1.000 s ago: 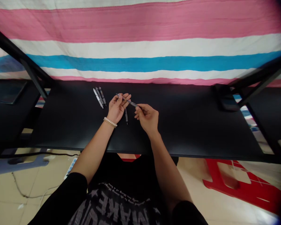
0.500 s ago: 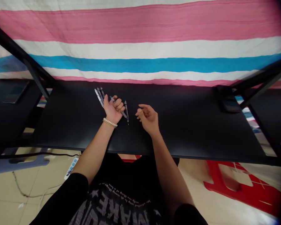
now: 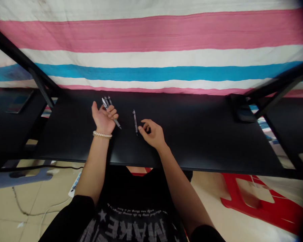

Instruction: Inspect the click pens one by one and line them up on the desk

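— Shirt nearest the lens, black with grey lettering, and out over it came the bare left forearm and right forearm!

— Grip check, left side?

— The left hand was turned palm up, a pearl bracelet on its wrist, thumb spread wide and fingers curled over a dark pen whose tip poked out at the lower right.

— Pinched tight?

— Curled around it, not a hard pinch that I could see. Right at those fingertips sat a cluster of pens, and I couldn't tell whether they were held or lying on the tabletop.

— And the right hand?

— Empty, fingers loosely half curled, their tips just beside a single pen lying on the tabletop between the two hands.

— Anything beyond the table's near edge?

— Down on the floor tiles, a power strip sat at the left and a red plastic stool at the right.

— Far side?

— Black metal frame angling up at the corners, and behind it a striped cloth hung in pink, white and blue bands!
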A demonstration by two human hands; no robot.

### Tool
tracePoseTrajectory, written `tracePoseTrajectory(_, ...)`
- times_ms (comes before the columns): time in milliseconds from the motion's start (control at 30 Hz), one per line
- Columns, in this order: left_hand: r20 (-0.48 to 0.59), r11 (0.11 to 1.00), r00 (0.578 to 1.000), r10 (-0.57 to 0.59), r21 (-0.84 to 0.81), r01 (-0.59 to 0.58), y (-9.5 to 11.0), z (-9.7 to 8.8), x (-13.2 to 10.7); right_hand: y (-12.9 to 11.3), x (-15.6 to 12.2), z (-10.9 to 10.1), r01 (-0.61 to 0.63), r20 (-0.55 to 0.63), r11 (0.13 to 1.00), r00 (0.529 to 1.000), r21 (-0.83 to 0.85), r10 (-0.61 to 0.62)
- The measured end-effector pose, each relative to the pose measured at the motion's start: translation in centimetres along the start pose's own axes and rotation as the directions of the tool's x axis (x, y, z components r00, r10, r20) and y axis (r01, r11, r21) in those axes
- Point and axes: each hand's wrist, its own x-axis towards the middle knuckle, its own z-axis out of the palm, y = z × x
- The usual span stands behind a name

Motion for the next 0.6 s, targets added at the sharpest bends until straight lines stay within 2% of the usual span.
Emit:
tracePoseTrajectory(67, -0.084, 0.989, 0.989, 0.126, 0.083, -0.119, 2.0, -0.8, 1.0, -0.4, -0.2, -0.2, 0.135, 0.151, 0.988, 0.981, -0.073, -0.122)
tracePoseTrajectory(133, -0.177, 0.957, 0.949, 0.259, 0.179, -0.228, 3.5, -2.0, 2.6, -0.7, -0.3, -0.3, 0.206, 0.243, 0.965, 0.956, -0.162, -0.164)
tracePoseTrajectory(200, -0.251, 0.923, 0.907, 0.337, 0.280, -0.265, 4.2, -3.1, 4.3, -0.8, -0.3, -0.3, 0.232, 0.278, 0.946, 0.946, -0.226, -0.165)
tracePoseTrajectory(267, -0.279, 0.901, 0.893, 0.354, 0.357, -0.245, 4.1, -4.0, 5.5, -0.8, -0.3, -0.2, 0.238, 0.285, 0.940, 0.944, -0.245, -0.164)
tracePoseTrajectory(367, -0.176, 0.865, 0.917, 0.358, 0.433, -0.255, 2.8, -4.8, 5.8, -0.6, -0.3, -0.1, 0.231, 0.266, 0.947, 0.949, -0.221, -0.170)
tracePoseTrajectory(467, -0.097, 0.834, 0.928, 0.361, 0.478, -0.274, 1.4, -5.0, 4.7, -0.5, -0.3, 0.1, 0.203, 0.227, 0.959, 0.961, -0.200, -0.156)
tracePoseTrajectory(533, -0.079, 0.792, 0.914, 0.397, 0.532, -0.299, 0.5, -5.1, 3.8, -0.5, -0.4, 0.2, 0.173, 0.208, 0.962, 0.970, -0.209, -0.129)
tracePoseTrajectory(600, -0.052, 0.700, 0.869, 0.491, 0.618, -0.358, -0.5, -5.2, 2.9, -0.4, -0.4, 0.4, 0.146, 0.183, 0.962, 0.977, -0.231, -0.105)
